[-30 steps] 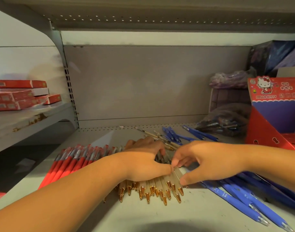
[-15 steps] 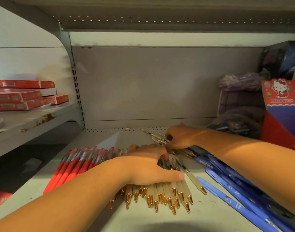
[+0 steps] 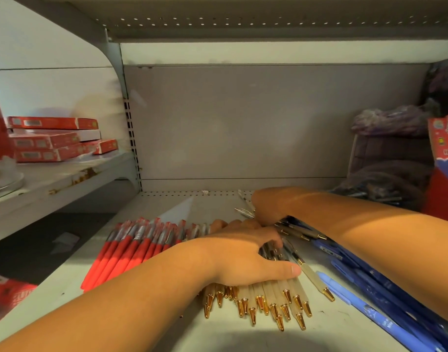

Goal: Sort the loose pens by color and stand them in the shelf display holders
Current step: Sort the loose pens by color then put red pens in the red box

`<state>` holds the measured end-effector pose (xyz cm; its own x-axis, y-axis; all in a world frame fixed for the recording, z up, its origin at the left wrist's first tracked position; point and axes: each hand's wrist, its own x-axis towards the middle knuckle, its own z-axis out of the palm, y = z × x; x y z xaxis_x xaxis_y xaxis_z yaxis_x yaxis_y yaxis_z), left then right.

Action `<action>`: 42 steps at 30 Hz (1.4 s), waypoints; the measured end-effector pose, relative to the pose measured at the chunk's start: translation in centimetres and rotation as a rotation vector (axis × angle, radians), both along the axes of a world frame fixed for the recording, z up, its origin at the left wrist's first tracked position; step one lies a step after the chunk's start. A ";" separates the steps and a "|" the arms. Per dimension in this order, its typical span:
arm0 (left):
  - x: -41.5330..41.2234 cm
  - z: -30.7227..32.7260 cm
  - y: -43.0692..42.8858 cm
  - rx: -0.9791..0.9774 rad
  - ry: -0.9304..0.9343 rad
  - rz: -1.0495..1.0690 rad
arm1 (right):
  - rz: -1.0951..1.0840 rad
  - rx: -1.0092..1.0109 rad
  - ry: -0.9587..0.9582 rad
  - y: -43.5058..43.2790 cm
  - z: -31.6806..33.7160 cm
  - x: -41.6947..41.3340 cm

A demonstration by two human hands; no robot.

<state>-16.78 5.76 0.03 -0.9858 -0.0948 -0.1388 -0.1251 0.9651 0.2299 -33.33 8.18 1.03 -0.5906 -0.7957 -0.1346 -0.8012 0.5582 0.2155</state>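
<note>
On the grey shelf lie three sorted groups of pens. Red pens form a row at the left. Frosted pens with gold tips lie side by side in the middle, and my left hand rests flat on them with the thumb stretched out. Blue pens are piled at the right under my right forearm. Farther back, my right hand curls down over a few loose gold-tipped pens that stick out on both sides of it; its fingertips are hidden.
A red Hello Kitty display box stands at the right edge. Plastic bags of pens sit behind my right arm. Flat red boxes are stacked on the neighbouring shelf to the left. The upper shelf hangs low overhead.
My right hand has left the gold-tipped row and reached back onto the loose pens behind it. My left hand has stayed on the row. The view has shifted left.
</note>
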 end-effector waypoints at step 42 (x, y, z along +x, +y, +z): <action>0.0 0.7 0.0 0.001 -0.076 0.029 | -0.297 -0.357 -0.963 10.0 1.6 3.7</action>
<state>-16.76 5.76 0.76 -0.9692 -0.1225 -0.2134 -0.1698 0.9606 0.2199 -29.65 18.14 2.63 -0.5363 -0.7227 -0.4359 -0.3679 0.6650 -0.6499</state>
